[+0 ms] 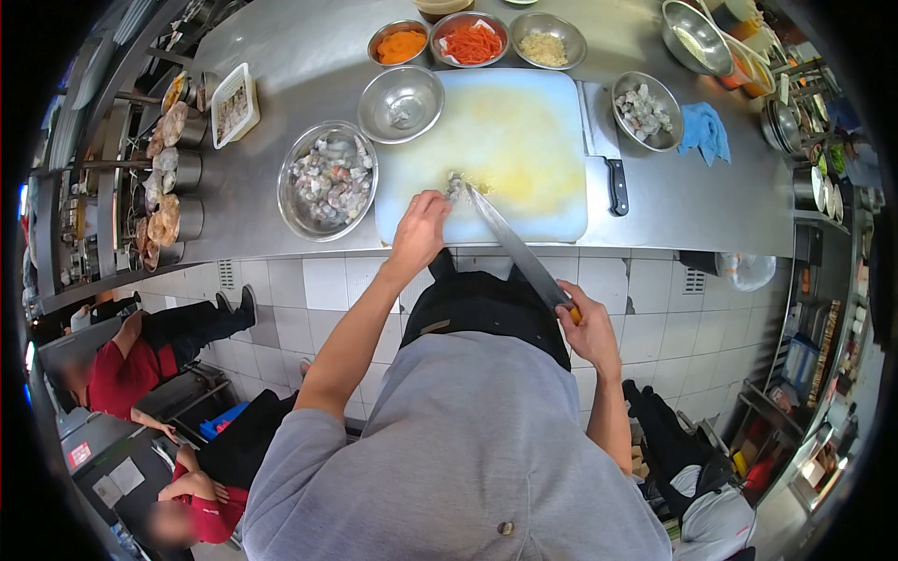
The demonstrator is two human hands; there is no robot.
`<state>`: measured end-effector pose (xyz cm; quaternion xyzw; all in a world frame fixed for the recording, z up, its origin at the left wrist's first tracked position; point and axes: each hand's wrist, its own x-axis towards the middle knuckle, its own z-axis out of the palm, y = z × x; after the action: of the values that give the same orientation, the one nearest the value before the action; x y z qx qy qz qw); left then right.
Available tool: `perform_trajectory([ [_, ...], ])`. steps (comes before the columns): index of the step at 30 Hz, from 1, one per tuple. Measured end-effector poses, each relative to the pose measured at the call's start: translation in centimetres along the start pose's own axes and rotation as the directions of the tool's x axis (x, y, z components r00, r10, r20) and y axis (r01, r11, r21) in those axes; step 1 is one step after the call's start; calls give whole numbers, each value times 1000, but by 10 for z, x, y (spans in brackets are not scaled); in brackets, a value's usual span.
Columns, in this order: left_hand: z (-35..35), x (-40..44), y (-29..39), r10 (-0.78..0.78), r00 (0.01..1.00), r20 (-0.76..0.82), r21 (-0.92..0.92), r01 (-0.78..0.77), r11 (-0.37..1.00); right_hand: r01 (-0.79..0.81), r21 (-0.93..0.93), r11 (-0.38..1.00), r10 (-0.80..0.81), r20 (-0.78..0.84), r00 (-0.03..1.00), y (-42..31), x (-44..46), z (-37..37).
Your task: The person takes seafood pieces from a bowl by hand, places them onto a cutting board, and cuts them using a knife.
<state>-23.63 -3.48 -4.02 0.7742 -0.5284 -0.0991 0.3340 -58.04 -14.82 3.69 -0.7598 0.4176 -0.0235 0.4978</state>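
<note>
One broad steel worktable (248,192), a person in a grey shirt standing at its near edge. White cutting board (538,140) lies on it directly before the body, near edge close to the table's edge, probably so both arms can work without stretching. Its surface shows yellowish staining.

Wide bowl (327,233) of greyish raw pieces, shrimp by the look, sits just left of the board; a steel bowl (666,93) with similar pieces stands to the right. Likely a two-sided layout to spare reaching across. Another steel bowl (379,105) is at the board's far left corner. Broad-bladed cleaver (599,117) lies at the board's right side, black handle toward the person, perhaps for easy pick-up.

Long knife (514,243) slants from lower right to upper left, tip down by the work, handle out past the table edge; the low angle seems to suit point work.

Right hand (591,325) wrapped round the yellow-orange handle, elbow bent, forearm well out to the side. Left hand (424,224) arched over the board's near left, fingers bent down, fingertips at the work; whether they pinch or merely steady, cannot tell.

Smallest: a greyish morsel (456,186) on the board, between left fingertips and knife tip.
</note>
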Motion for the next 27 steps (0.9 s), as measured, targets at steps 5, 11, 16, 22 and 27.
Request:
perform_trajectory([
  [5, -17, -12, 5, -94, 995, 35, -85, 97, 992, 32, -10, 999, -32, 15, 999, -4, 2, -1],
  [11, -33, -26, -2, -353, 932, 79, -323, 359, 875, 63, -16, 998, -63, 21, 998, -2, 7, 5],
  [16, -66, -5, -8, -342, 939, -29, -334, 313, 889, 70, -26, 997, -70, 9, 997, -5, 7, 4],
  [22, -96, 129, -39, -183, 952, -247, -50, 176, 983, 56, -19, 998, -55, 17, 998, -6, 8, 2],
  [27, -80, 178, -85, -234, 969, 83, 605, 138, 784, 117, -36, 992, -119, -60, 991, 3, -3, 3],
])
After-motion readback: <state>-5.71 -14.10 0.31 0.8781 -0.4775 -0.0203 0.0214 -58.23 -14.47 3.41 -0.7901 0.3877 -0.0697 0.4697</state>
